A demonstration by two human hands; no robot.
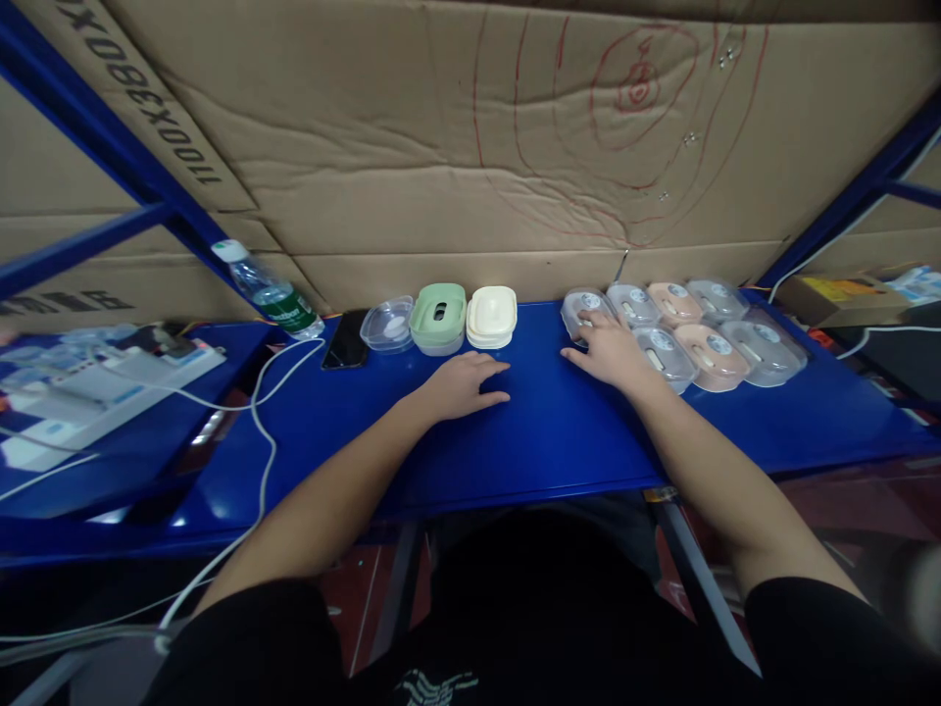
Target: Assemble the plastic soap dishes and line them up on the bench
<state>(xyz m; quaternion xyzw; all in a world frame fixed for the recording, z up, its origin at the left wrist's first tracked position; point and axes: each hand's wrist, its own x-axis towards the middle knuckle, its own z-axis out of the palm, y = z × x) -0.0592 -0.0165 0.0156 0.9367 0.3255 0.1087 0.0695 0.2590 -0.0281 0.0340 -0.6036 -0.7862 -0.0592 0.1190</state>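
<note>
At the table (544, 431), touching a grey box (578, 301) with spread right hand (616, 353). Holding left hand (462, 386), also spread, near a cream box (492, 312).

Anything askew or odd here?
A loose white cable winds across the blue tabletop and over its front edge, untidy, unlike the neatly grouped grey and peach plastic containers. The brown cardboard backing is creased.

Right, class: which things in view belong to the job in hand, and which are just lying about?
Probably in the job:
lidded container at the right hand
green container
cream container
peach containers

Apparently lying about:
phone
bottle
white cable
</note>
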